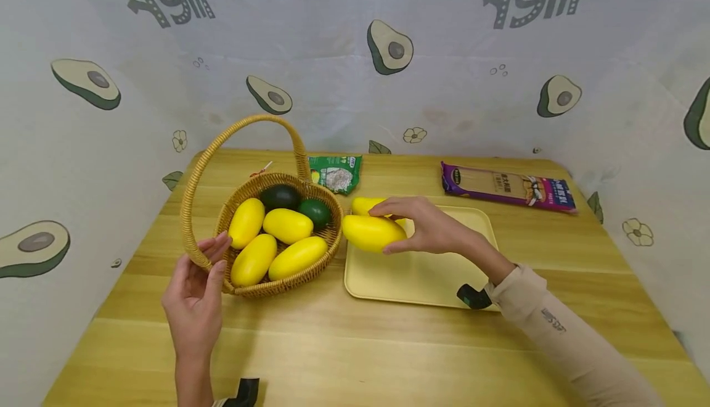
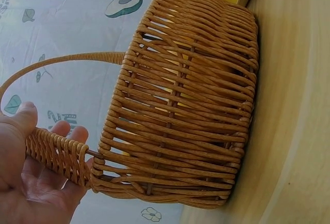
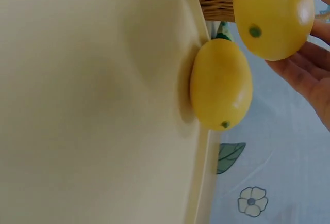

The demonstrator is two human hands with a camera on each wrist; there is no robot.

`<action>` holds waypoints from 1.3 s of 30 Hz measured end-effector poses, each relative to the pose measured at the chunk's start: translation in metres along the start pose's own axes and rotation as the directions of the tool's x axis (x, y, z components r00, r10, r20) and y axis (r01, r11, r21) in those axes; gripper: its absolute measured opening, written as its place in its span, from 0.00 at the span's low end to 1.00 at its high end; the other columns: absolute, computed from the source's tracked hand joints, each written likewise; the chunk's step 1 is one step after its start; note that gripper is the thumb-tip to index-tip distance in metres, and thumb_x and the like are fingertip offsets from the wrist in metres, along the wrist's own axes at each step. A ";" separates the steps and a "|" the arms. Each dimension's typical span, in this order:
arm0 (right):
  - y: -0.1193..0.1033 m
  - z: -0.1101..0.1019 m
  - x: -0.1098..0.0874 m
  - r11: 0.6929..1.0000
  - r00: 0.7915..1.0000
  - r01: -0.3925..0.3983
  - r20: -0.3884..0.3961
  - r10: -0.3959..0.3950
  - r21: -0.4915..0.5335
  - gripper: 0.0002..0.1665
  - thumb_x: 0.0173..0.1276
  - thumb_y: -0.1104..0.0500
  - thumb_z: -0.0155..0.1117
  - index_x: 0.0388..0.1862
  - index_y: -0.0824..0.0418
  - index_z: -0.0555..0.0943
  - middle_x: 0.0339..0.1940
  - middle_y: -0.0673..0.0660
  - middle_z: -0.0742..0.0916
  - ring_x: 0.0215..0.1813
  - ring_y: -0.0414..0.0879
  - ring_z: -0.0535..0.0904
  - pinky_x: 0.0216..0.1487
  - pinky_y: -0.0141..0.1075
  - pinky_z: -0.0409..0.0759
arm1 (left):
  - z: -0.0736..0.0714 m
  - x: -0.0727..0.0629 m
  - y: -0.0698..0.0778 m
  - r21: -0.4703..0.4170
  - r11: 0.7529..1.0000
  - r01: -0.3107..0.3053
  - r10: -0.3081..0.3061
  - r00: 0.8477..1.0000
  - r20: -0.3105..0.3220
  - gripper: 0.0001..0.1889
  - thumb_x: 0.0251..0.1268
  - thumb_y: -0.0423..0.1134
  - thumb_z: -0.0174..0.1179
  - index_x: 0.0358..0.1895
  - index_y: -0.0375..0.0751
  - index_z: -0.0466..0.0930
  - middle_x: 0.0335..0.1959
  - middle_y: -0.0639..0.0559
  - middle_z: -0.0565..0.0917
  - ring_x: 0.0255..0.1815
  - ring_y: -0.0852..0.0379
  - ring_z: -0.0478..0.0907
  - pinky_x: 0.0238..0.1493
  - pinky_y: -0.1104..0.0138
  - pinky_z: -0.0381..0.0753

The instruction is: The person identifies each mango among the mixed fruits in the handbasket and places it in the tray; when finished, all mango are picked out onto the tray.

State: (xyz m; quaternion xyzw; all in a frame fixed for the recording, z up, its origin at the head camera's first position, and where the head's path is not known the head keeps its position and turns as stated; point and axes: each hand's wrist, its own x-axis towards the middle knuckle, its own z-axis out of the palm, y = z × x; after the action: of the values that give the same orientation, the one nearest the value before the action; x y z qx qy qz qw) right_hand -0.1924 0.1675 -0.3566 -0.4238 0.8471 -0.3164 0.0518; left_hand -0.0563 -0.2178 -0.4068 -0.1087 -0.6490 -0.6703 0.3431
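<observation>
My right hand (image 1: 424,225) holds a smooth yellow mango (image 1: 370,233) between thumb and fingers, above the left part of a pale yellow tray (image 1: 410,279). Behind it a second yellow mango (image 3: 221,84) lies at the tray's far edge, partly covered in the head view. To the left stands a wicker basket (image 2: 180,90) with a tall arched handle (image 1: 190,209). Several yellow mangoes (image 1: 288,226) and two dark green fruits (image 1: 280,197) fill it. At the handle's lower left end is my left hand (image 1: 194,302), thumb on one side and fingers on the other.
Behind the basket lies a green packet (image 1: 335,174), with a small stick-like item (image 1: 262,169) beside it. A long purple and clear pasta packet (image 1: 507,187) rests at the back right. Avocado-print cloth (image 1: 333,55) hangs behind the wooden table (image 1: 344,357).
</observation>
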 end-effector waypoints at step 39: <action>0.017 0.022 -0.014 0.990 0.998 -0.048 -0.052 0.041 -0.135 0.34 0.61 0.59 0.87 0.65 0.69 0.85 0.63 0.64 0.88 0.66 0.62 0.81 0.72 0.59 0.80 | 0.000 -0.001 0.000 0.051 0.998 0.021 -0.021 1.000 -0.014 0.18 0.73 0.14 0.57 0.63 0.15 0.76 0.60 0.32 0.87 0.63 0.51 0.87 0.69 0.68 0.82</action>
State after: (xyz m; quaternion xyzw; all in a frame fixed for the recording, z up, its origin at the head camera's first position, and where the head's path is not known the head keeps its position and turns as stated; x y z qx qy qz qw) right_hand -0.1874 0.1752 -0.3862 -0.3994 0.8770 -0.2669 0.0088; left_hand -0.0556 -0.2172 -0.4070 -0.0887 -0.6646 -0.6578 0.3430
